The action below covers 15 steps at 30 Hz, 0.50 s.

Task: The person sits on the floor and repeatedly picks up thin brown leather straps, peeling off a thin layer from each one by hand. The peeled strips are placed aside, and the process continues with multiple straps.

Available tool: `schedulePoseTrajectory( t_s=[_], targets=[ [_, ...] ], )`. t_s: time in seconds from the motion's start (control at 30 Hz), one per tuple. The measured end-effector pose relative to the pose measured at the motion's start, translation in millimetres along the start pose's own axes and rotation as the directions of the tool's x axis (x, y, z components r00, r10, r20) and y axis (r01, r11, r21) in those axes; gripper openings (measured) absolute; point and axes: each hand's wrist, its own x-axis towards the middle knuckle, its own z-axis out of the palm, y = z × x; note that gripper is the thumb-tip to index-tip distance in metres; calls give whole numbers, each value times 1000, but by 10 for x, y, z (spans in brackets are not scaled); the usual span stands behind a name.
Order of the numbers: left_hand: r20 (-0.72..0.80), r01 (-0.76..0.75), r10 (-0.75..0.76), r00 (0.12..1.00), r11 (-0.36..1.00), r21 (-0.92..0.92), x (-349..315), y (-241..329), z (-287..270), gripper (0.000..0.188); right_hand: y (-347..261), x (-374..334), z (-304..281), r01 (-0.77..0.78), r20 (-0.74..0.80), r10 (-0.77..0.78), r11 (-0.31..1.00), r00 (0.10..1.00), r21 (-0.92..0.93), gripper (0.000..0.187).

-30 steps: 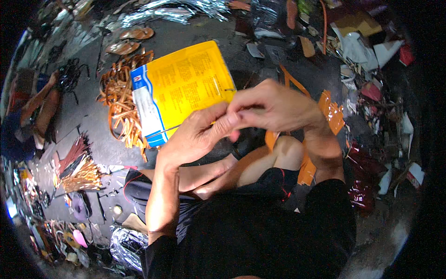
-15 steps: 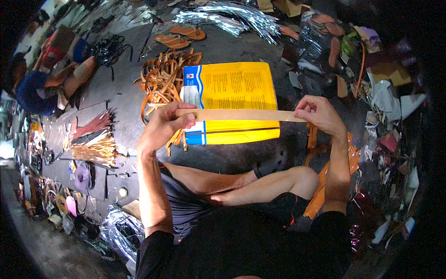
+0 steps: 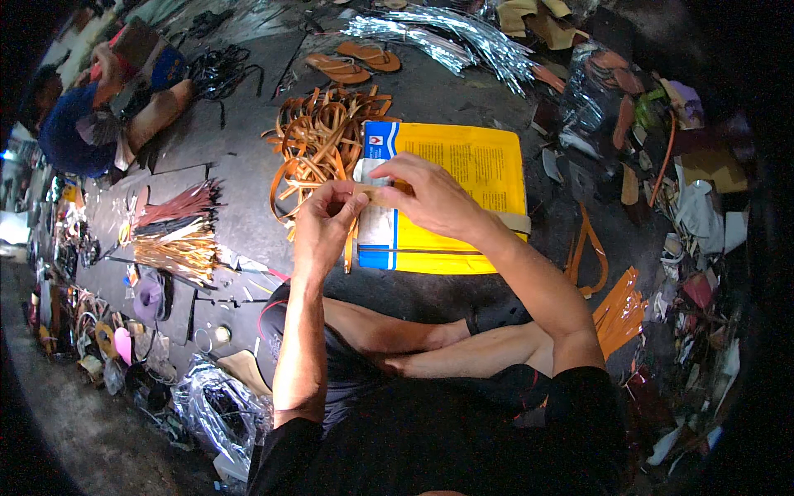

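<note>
A tan flat strip (image 3: 518,223) runs under my right forearm, its free end showing past it over the yellow board. My left hand (image 3: 318,227) pinches the strip's other end between thumb and fingers. Close beside it, my right hand (image 3: 438,198) has its bent fingers and thumb on the same end; part of the grip is hidden. Below both hands lies a yellow and blue printed board or packet (image 3: 471,157), with a dark band across its near part. A tangled heap of glossy brown strips (image 3: 318,136) touches its left side.
Brown sandals (image 3: 337,69) and silvery strips (image 3: 447,41) lie at the back. Another person (image 3: 78,149) sits at far left. Red, black and gold strips (image 3: 174,236) are bundled at left, orange strips (image 3: 619,318) near my right knee. Scraps (image 3: 703,215) cover the right side.
My right hand has moved left from the strip's right end to beside my left hand. The strip was stretched between my hands and now its right end hangs free. The view has shifted.
</note>
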Motion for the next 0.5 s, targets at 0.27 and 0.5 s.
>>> schedulePoseTrajectory(
  t_s=[0.27, 0.5],
  targets=[
    [-59, 98, -102, 993, 992, -74, 20, -123, 10, 17, 151, -2, 155, 81, -27, -80, 996, 996, 34, 14],
    [23, 174, -173, 985, 961, -216, 69, -189, 4, 17, 153, -79, 178, 164, -4, -165, 982, 986, -93, 14]
  ],
)
